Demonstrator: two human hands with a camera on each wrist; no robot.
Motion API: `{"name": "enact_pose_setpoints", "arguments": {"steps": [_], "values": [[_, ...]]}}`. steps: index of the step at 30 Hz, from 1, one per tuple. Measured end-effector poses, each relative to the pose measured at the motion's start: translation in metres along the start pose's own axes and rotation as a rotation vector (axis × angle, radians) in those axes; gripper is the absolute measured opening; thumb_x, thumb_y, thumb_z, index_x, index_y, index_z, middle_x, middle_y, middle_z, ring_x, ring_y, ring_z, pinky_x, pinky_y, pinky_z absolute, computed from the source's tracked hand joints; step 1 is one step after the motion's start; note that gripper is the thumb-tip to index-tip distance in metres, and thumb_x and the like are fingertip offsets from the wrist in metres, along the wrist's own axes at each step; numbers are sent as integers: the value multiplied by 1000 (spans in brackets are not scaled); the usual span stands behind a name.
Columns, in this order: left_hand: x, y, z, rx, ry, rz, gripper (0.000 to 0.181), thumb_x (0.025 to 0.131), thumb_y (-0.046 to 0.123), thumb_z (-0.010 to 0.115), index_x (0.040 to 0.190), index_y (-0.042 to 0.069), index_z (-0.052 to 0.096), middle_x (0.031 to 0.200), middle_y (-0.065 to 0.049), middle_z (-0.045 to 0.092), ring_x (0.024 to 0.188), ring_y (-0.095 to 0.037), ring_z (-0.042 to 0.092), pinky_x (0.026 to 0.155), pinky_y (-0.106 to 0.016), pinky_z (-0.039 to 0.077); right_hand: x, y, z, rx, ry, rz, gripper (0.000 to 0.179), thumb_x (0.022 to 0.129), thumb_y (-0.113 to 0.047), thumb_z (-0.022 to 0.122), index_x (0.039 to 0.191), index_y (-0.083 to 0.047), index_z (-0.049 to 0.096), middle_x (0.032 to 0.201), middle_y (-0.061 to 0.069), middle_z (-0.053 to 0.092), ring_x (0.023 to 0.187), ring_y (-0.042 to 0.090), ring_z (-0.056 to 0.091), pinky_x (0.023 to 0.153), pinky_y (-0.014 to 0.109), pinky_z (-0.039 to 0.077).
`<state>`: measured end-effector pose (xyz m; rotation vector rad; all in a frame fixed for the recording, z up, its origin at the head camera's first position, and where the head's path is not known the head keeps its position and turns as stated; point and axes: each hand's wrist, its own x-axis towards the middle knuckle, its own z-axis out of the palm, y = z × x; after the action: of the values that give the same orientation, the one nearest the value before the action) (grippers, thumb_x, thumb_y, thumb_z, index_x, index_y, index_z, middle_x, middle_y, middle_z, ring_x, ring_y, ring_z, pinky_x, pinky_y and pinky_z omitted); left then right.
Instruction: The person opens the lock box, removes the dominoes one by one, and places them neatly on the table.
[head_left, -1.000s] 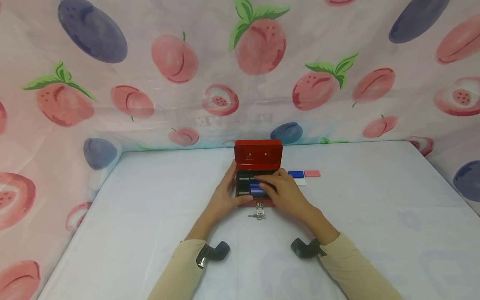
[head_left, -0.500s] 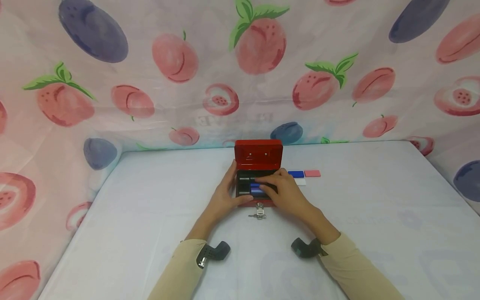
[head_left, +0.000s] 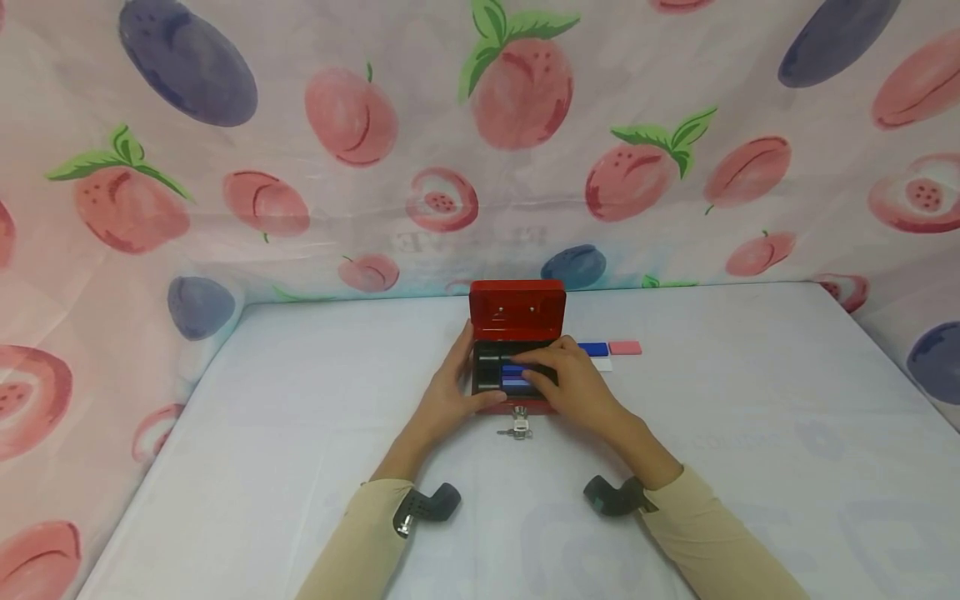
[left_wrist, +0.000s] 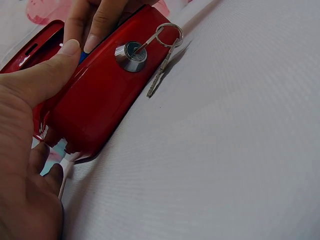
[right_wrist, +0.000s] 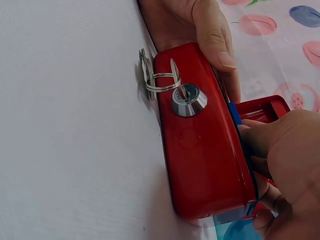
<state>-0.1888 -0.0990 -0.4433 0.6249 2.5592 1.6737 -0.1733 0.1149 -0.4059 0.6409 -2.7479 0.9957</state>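
Note:
A small red metal cash box (head_left: pixel 491 408) stands with its lid (head_left: pixel 517 310) raised, and a black compartment tray (head_left: pixel 487 375) fills it. Blue flat blocks (head_left: pixel 513 382) lie in the tray's middle compartment. My left hand (head_left: pixel 447 400) grips the box's left side, thumb over the front rim and fingers along the outer wall. Reaching in from the right, my right hand (head_left: pixel 577 387) pinches at a blue block (right_wrist: pixel 234 114) with thumb and index finger; the hand covers the tray's right part. A key sits in the front lock (left_wrist: pixel 131 56), its ring (left_wrist: pixel 170 35) holding a second key (left_wrist: pixel 161 75).
Right of the box, a blue block (head_left: pixel 595 349), a pink block (head_left: pixel 626 347) and a white block (head_left: pixel 602 364) lie on the white-covered table (head_left: pixel 750 417). A fruit-printed cloth (head_left: pixel 517 192) hangs behind, close to the lid.
My right hand has shifted very slightly to the right, its fingers still at the blue blocks. My left hand and the box have stayed in place.

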Motion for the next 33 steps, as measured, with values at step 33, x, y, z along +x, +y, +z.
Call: {"name": "enact_pose_setpoints", "arguments": {"steps": [33], "values": [[-2, 1, -1, -3, 5, -45, 105, 76, 31, 80, 151, 45, 8, 155, 22, 14, 141, -8, 17, 111, -44, 27, -14, 29, -65, 27, 118, 4, 22, 88, -9, 70, 110, -11, 72, 103, 5, 70, 81, 16, 62, 70, 30, 55]]}}
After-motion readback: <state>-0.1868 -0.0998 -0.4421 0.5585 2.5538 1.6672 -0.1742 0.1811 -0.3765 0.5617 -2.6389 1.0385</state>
